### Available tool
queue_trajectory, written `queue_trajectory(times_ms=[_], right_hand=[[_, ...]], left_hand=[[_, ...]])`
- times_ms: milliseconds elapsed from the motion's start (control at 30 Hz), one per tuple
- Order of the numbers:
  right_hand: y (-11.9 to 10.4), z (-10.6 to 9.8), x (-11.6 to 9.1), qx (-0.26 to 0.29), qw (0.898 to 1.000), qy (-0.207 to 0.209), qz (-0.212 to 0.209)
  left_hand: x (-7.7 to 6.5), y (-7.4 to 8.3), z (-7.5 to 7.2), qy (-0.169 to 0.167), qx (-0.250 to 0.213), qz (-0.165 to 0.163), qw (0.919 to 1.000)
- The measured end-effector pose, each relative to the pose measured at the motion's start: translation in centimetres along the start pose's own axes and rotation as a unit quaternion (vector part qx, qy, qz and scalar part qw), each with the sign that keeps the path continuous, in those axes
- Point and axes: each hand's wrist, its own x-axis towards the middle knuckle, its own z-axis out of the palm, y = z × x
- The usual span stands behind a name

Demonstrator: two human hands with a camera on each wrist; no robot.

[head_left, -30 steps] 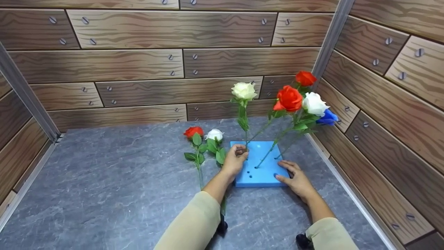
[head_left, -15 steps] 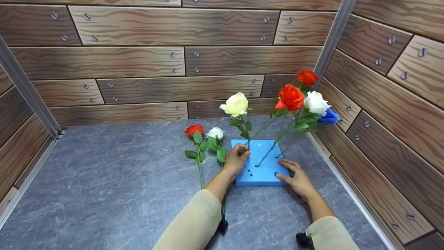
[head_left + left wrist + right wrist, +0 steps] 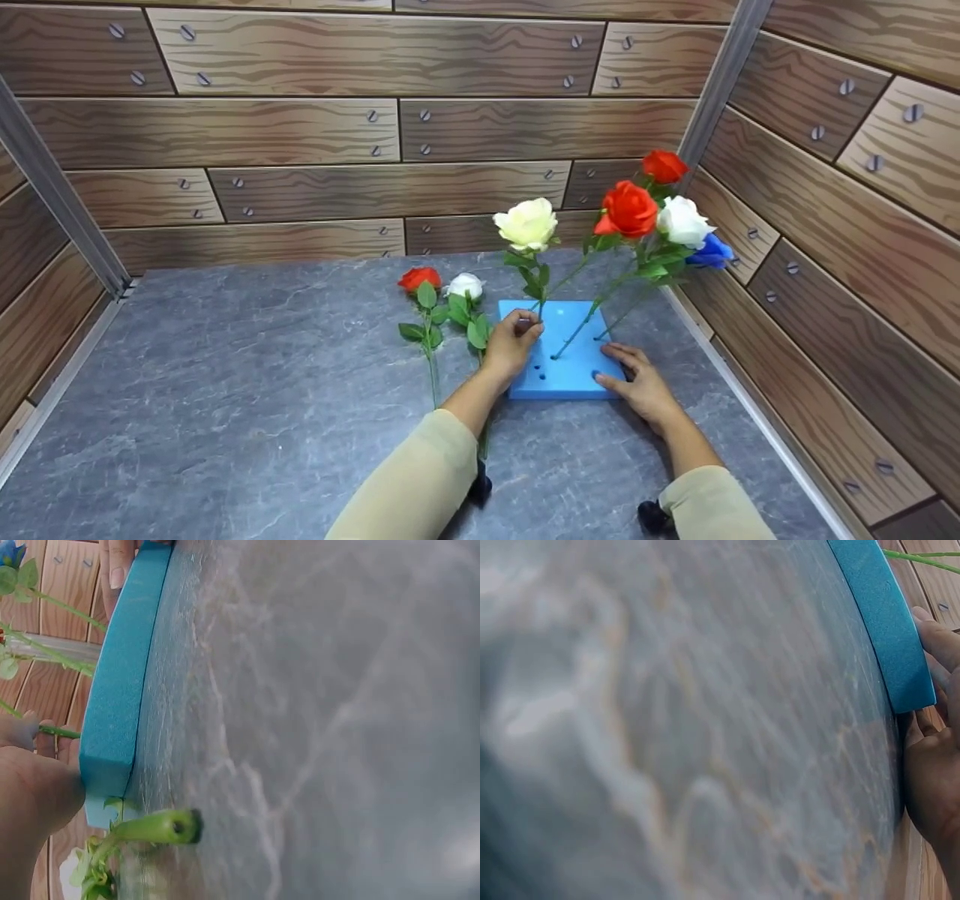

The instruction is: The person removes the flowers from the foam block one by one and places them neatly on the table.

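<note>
In the head view my left hand (image 3: pixel 511 343) pinches the green stem of a pale cream rose (image 3: pixel 527 224), whose lower end meets the blue foam block (image 3: pixel 564 385). Whether the stem tip sits in a hole is hidden by my fingers. On the block's right edge rests my right hand (image 3: pixel 642 384), thumb and fingers spread, holding no flower. Other roses stand in the block, leaning right: a front red rose (image 3: pixel 627 210), a back red rose (image 3: pixel 665 166), a white rose (image 3: pixel 683 223) and a blue flower (image 3: pixel 709 251). Small holes show near the block's front left.
Left of the block, a red rose (image 3: pixel 420 280) and a second white rose (image 3: pixel 464 286) lie on the grey marbled table (image 3: pixel 247 390). My left forearm passes over part of their stems. Wood-patterned walls (image 3: pixel 315 135) enclose the back and sides.
The cream rose's head first tilted left and lower, then swung back a little to the right, its stem still in my left fingers. My right hand has stayed on the block's edge.
</note>
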Motion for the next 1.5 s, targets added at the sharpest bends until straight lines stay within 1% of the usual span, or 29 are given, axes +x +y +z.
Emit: queue_trajectory(times_ms=[100, 300, 433, 600, 767, 867, 1033, 1267, 1500], right_hand=[[-0.1, 0.1, 0.0, 0.002, 1.000, 0.000, 0.001], [-0.2, 0.1, 0.0, 0.001, 1.000, -0.004, 0.003], [-0.1, 0.0, -0.1, 0.000, 1.000, -0.003, 0.001], [0.1, 0.2, 0.0, 0.006, 1.000, -0.001, 0.001], [0.2, 0.4, 0.0, 0.007, 1.000, -0.008, 0.005], [0.2, 0.3, 0.0, 0.003, 1.000, -0.012, 0.005], [0.0, -0.2, 0.1, -0.006, 1.000, -0.005, 0.005], [0.0, -0.4, 0.1, -0.009, 1.000, -0.007, 0.005], [-0.1, -0.1, 0.0, 0.001, 1.000, -0.012, 0.004]], left_hand=[[-0.2, 0.2, 0.0, 0.001, 0.006, 0.015, 0.9999], [-0.3, 1.0, 0.0, 0.021, 0.023, 0.033, 0.9990], [-0.2, 1.6, -0.3, 0.019, 0.029, 0.052, 0.9980], [-0.2, 2.4, -0.9, 0.018, 0.015, 0.064, 0.9977], [-0.5, 2.8, -1.7, 0.002, -0.017, 0.068, 0.9975], [-0.7, 2.9, -2.1, -0.011, -0.041, 0.062, 0.9972], [-0.9, 3.1, -2.8, -0.018, -0.072, 0.046, 0.9962], [-1.4, 3.0, -3.6, -0.029, -0.091, 0.010, 0.9954], [-2.3, 3.1, -4.3, -0.030, -0.094, -0.002, 0.9951]])
